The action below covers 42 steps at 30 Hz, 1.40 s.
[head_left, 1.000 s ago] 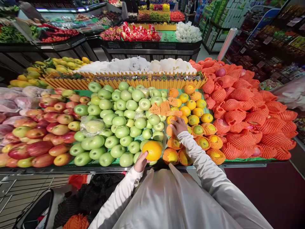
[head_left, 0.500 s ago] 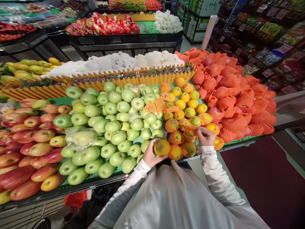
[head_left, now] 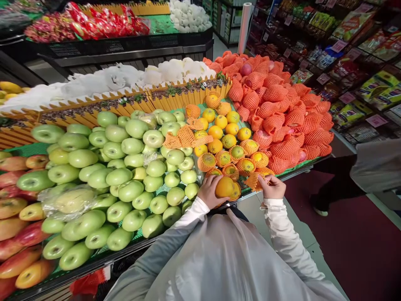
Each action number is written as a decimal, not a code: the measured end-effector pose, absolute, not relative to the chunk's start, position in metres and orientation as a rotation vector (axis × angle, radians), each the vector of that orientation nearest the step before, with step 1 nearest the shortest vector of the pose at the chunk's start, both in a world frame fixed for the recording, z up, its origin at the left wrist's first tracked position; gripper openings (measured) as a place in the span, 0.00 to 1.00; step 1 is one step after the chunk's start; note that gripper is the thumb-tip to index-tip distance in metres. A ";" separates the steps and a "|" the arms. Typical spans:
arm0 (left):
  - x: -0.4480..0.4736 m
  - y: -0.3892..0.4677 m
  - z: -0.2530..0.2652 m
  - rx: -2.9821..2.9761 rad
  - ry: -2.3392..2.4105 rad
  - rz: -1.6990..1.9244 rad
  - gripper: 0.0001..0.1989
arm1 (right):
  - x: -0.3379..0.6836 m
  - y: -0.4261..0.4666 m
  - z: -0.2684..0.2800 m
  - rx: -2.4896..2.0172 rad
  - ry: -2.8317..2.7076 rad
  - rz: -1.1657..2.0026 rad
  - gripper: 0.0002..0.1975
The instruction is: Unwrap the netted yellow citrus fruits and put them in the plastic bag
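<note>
My left hand [head_left: 209,190] grips a bare orange [head_left: 224,187] at the front edge of the fruit stand, just above the white plastic bag [head_left: 228,259] hanging in front of me. My right hand [head_left: 273,187] pinches an orange foam net sleeve [head_left: 254,180] just right of that orange. Behind both hands lie several oranges [head_left: 219,133], some bare, some in nets. Both my sleeves are white.
Green apples [head_left: 125,167] fill the stand to the left, red apples [head_left: 19,209] further left. Net-wrapped red fruit [head_left: 282,113] is heaped on the right. A yellow picket divider [head_left: 156,98] runs behind. Another person [head_left: 360,175] stands in the aisle at right, by packaged-goods shelves [head_left: 360,50].
My left hand carried the orange rightward to the oranges' front edge. My right hand drew back from the pile and now holds a net sleeve. The view swung right; a person entered.
</note>
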State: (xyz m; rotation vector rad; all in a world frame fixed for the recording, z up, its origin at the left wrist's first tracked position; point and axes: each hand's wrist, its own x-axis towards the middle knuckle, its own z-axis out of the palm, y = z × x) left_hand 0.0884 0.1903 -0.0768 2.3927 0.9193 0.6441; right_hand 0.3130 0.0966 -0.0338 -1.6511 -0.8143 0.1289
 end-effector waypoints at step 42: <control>0.199 0.095 -0.019 1.494 0.986 1.348 0.11 | 0.398 0.139 -0.020 -0.833 -1.517 1.371 0.07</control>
